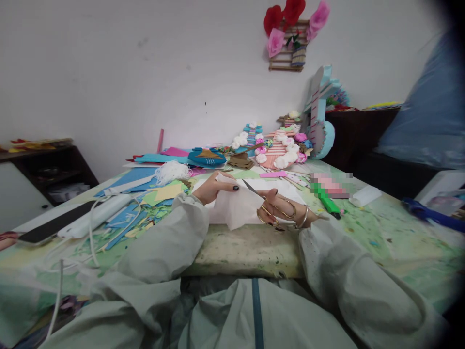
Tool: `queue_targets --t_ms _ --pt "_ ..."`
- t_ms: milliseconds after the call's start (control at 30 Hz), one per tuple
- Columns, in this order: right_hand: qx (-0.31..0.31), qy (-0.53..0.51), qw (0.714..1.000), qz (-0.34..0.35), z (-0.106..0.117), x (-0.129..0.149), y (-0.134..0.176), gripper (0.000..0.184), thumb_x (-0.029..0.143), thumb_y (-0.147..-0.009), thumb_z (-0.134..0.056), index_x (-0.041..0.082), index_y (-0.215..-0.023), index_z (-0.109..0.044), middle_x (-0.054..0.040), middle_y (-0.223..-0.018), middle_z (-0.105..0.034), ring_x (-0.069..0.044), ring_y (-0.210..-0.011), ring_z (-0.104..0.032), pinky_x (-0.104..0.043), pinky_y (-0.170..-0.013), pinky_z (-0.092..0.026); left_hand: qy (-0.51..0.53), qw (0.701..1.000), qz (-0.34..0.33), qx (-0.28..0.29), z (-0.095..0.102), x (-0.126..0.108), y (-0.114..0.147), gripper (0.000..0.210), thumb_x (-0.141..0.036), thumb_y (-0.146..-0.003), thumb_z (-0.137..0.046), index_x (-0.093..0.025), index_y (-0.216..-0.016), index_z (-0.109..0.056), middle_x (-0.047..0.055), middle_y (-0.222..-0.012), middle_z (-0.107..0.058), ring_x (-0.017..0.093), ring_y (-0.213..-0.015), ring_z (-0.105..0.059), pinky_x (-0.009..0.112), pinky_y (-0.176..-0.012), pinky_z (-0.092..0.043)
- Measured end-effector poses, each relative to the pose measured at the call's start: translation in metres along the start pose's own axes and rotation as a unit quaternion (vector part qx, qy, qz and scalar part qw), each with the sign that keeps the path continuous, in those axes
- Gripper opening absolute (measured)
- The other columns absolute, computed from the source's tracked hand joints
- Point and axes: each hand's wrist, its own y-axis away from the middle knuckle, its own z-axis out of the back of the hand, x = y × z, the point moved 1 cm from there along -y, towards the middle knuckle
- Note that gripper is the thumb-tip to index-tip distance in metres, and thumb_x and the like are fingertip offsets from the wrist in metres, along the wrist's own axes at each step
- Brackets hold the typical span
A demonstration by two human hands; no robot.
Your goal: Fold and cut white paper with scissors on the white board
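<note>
My left hand (214, 188) pinches the upper edge of a thin, pale pinkish-white sheet of paper (234, 209), which hangs down over the table's front edge. In my right hand (281, 206) is a pair of scissors (254, 188) with gold-coloured handles, my fingers through the loops. The blades point up and left toward my left thumb, close to the top of the sheet. Whether they touch the paper I cannot tell. Beneath both hands lies a larger white sheet (290, 190) on the table.
Left are paper scraps (145, 213), a white power strip (95, 215), its cable and a black phone-like slab (58, 223). White shredded strands (172, 172) lie behind. Paper-flower crafts (283, 150) stand at the back. A green cutter-like tool (325, 198) and white roll (365, 195) lie right.
</note>
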Motion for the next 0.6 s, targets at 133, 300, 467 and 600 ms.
queue_targets --t_ms 133,300,467,600 --pt "0.051 -0.053 0.997 0.003 0.0015 -0.0027 0.0007 0.070 0.074 -0.081 -0.027 0.019 -0.123 -0.037 0.0061 -0.042 -0.045 -0.011 -0.039 -0.038 -0.024 -0.043 -0.028 -0.009 1.000 0.008 0.018 -0.0010 0.0025 -0.0009 0.023 -0.022 -0.051 -0.080 -0.010 -0.066 -0.069 0.004 -0.060 -0.064 0.014 -0.052 -0.057 0.023 -0.049 -0.041" --pt "0.040 -0.060 0.997 -0.017 0.0001 0.0007 0.0003 0.083 0.077 -0.077 -0.029 0.014 -0.131 -0.032 0.0052 -0.045 -0.046 -0.011 -0.040 -0.041 -0.023 -0.041 -0.031 -0.037 0.998 0.000 0.046 -0.0034 0.0029 -0.0003 0.024 -0.024 -0.054 -0.080 -0.009 -0.071 -0.070 0.005 -0.064 -0.065 0.013 -0.056 -0.057 0.022 -0.050 -0.043" --pt "0.044 -0.057 0.997 0.006 -0.0067 0.0051 -0.0028 0.082 0.079 -0.076 -0.027 0.015 -0.128 -0.039 0.0026 -0.051 -0.053 -0.012 -0.042 -0.047 -0.025 -0.044 -0.039 -0.076 0.995 -0.013 0.061 -0.0063 0.0030 0.0000 0.024 -0.024 -0.057 -0.079 -0.008 -0.073 -0.071 0.006 -0.067 -0.066 0.013 -0.059 -0.058 0.022 -0.054 -0.043" --pt "0.026 -0.060 0.998 0.020 -0.0060 0.0054 -0.0031 0.080 0.078 -0.074 -0.036 0.015 -0.123 -0.042 0.0044 -0.053 -0.051 -0.009 -0.038 -0.043 -0.023 -0.039 -0.036 -0.084 0.994 -0.017 0.066 -0.0066 0.0034 -0.0005 0.025 -0.024 -0.057 -0.079 -0.008 -0.075 -0.072 0.008 -0.072 -0.068 0.015 -0.064 -0.060 0.024 -0.057 -0.045"
